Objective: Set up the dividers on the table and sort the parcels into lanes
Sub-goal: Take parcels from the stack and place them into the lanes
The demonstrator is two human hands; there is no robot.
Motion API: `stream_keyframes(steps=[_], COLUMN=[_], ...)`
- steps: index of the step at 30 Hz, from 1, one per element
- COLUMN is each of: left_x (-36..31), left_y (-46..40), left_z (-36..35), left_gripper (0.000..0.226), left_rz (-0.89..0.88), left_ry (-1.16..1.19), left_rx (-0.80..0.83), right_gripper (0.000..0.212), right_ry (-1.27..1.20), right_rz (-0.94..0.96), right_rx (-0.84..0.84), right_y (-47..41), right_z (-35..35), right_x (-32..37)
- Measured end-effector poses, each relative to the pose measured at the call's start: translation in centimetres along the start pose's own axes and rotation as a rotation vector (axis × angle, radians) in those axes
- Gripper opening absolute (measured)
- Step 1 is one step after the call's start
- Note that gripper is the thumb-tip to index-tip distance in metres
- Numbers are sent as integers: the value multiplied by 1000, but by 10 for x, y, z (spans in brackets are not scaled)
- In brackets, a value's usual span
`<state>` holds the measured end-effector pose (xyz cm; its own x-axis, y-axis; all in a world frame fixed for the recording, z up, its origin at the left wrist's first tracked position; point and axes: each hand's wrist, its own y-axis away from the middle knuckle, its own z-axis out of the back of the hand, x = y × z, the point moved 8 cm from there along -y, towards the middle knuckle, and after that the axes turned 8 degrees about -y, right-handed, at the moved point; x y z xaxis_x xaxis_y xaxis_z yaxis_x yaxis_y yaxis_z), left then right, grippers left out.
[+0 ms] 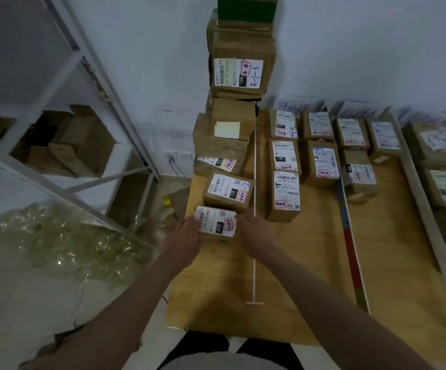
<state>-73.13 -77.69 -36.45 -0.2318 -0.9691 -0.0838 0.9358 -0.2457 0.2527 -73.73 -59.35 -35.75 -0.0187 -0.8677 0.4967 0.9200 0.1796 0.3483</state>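
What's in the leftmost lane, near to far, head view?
Held parcel marked 070, between left hand and right hand → parcel marked 122 → tilted labelled parcel → tall box stack at the wall.

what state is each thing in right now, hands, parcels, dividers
small cardboard parcel with white label: held between both hands, leftmost lane
left hand: gripping parcel's left side
right hand: on parcel's right side
thin white divider rod: lying flat on wooden table
tall cardboard box stack: upright
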Motion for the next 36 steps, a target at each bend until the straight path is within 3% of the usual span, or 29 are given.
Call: stream_keyframes(steps=[4,7,13,19,24,36], left_x=[4,16,30,33,39,59], left_y=[8,9,-10,-21,-17,-10], left_z=[-8,-13,-13,-28,-28,36], left_gripper=[46,47,45,56,57,49], left_rz=[-80,-122,-112,-100,-59,-59], left_ry=[-6,-26,63,140,176,22], left_rx=[-93,-111,-39,57,47,-121], right_gripper=[62,65,37,41,34,30], right_ry=[-19,-13,-102,-480,-620,-661], right_rz=[-53,-64,-200,-446,-544,-429], right_rx=[63,21,-28,-39,10,-92], right_y=[-8,-11,-4,2,3,12], right_z=[-25,-30,-47,-86,-102,-39], right_x=[7,12,19,16,10,32])
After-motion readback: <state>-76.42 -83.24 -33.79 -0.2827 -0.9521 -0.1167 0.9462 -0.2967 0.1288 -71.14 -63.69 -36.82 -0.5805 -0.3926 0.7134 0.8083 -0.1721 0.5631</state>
